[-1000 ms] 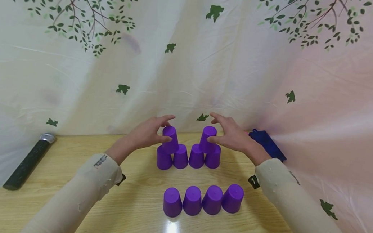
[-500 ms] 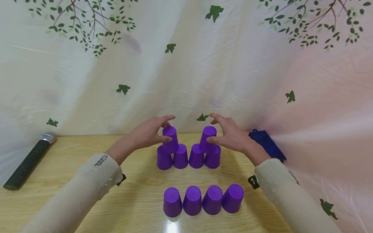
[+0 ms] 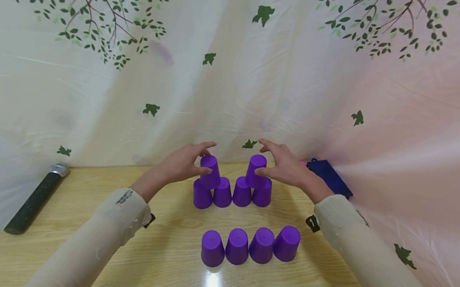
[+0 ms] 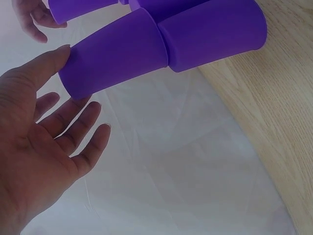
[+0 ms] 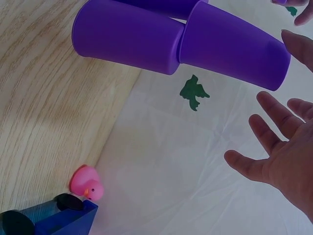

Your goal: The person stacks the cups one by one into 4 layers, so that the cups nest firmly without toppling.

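Note:
In the head view, two pairs of upturned purple cups stand side by side at the back of the table, each pair carrying one more cup. My left hand pinches the upper left cup near its top. The left wrist view shows the thumb on that cup and a finger partly behind it. Thumb and fingers of my right hand are at the top of the upper right cup. In the right wrist view, the fingers spread beside this cup. Nearer me stands a row of several upturned purple cups.
A dark cylinder with a silver end lies at the table's left. A blue object rests at the back right, beside a pink toy duck. A pale leaf-printed cloth hangs behind the wooden table.

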{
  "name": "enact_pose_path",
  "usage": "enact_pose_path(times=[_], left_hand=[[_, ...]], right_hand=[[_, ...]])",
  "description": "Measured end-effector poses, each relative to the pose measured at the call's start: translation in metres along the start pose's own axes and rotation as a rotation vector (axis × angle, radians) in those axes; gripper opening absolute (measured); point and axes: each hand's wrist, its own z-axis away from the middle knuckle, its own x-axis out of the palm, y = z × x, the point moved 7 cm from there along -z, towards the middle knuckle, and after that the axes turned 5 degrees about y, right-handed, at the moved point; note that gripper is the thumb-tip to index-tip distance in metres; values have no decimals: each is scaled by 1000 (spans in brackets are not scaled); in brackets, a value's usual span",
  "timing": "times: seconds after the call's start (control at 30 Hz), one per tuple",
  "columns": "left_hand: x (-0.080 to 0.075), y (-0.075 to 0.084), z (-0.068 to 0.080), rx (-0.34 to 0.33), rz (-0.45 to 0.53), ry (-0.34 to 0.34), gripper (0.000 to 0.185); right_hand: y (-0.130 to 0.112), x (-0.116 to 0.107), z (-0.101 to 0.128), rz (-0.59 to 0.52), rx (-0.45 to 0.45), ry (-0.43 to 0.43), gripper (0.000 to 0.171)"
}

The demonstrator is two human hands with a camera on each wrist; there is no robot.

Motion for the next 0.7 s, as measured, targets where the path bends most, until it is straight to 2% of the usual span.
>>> enact_pose_path(times=[0.7], left_hand=[[0, -4, 0, -4, -16, 1, 77]], right_hand=[[-1, -1, 0, 4, 5, -3, 91]])
